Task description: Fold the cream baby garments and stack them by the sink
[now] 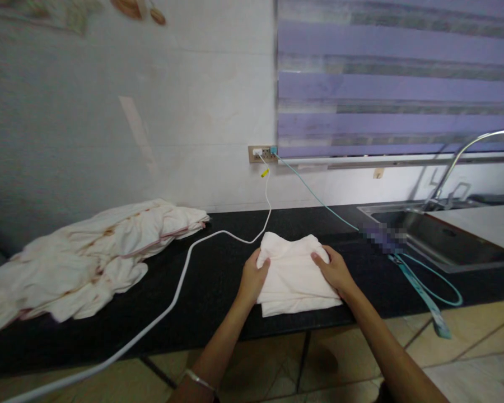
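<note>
Both sides of the folded white cloth (296, 280) were in our grip in the head view: our left hand (254, 275) and right hand (335, 270) pinched it, thumbs uppermost, apparently keeping its layers together. It was near the black counter's (218, 285) front edge, between a stained, crumpled cloth (88, 252) and the sink (428, 238).

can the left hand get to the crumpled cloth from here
Probably yes, though the left hand would likely have to let go of the folded cloth first; only the white cord runs between it and the crumpled cloth.
</note>
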`<act>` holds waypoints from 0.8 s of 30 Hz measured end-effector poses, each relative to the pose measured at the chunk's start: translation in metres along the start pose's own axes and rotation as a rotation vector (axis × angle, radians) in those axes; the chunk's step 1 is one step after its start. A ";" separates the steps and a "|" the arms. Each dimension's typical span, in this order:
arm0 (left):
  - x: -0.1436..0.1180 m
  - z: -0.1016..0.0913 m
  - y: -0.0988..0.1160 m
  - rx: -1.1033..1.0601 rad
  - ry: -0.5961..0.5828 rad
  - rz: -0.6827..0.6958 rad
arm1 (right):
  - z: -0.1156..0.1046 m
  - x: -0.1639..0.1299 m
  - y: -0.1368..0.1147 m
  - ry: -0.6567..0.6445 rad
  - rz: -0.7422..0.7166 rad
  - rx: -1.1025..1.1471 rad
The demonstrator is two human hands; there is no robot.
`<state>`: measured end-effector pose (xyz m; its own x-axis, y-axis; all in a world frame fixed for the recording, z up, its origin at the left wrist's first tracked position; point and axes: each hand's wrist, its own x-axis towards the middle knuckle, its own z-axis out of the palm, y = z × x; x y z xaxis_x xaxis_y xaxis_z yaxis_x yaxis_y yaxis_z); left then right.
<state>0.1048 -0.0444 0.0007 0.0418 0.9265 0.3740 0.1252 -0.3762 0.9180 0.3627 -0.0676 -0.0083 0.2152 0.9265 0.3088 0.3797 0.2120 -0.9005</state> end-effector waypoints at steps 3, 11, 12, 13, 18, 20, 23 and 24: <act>0.011 0.010 -0.003 -0.017 -0.029 0.003 | -0.008 0.018 0.002 0.018 -0.032 -0.056; 0.075 0.065 -0.017 -0.096 -0.043 -0.038 | -0.041 0.089 0.042 0.064 -0.047 -0.169; 0.086 0.074 -0.021 -0.120 -0.047 -0.050 | -0.044 0.099 0.048 0.073 -0.050 -0.193; 0.097 0.082 -0.024 -0.148 -0.053 -0.067 | -0.048 0.109 0.052 0.080 -0.051 -0.221; 0.149 0.126 -0.052 -0.233 -0.062 -0.151 | -0.065 0.168 0.064 0.063 -0.018 -0.377; 0.168 0.144 -0.063 -0.230 -0.049 -0.154 | -0.072 0.195 0.067 0.078 0.009 -0.436; 0.196 0.172 -0.076 -0.218 -0.038 -0.143 | -0.084 0.235 0.074 0.100 0.064 -0.557; 0.207 0.181 -0.079 -0.214 -0.041 -0.137 | -0.087 0.247 0.077 0.092 0.083 -0.593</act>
<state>0.2827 0.1784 -0.0188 0.0798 0.9670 0.2421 -0.0800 -0.2359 0.9685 0.5237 0.1508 0.0250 0.3327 0.8962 0.2935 0.7893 -0.0943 -0.6067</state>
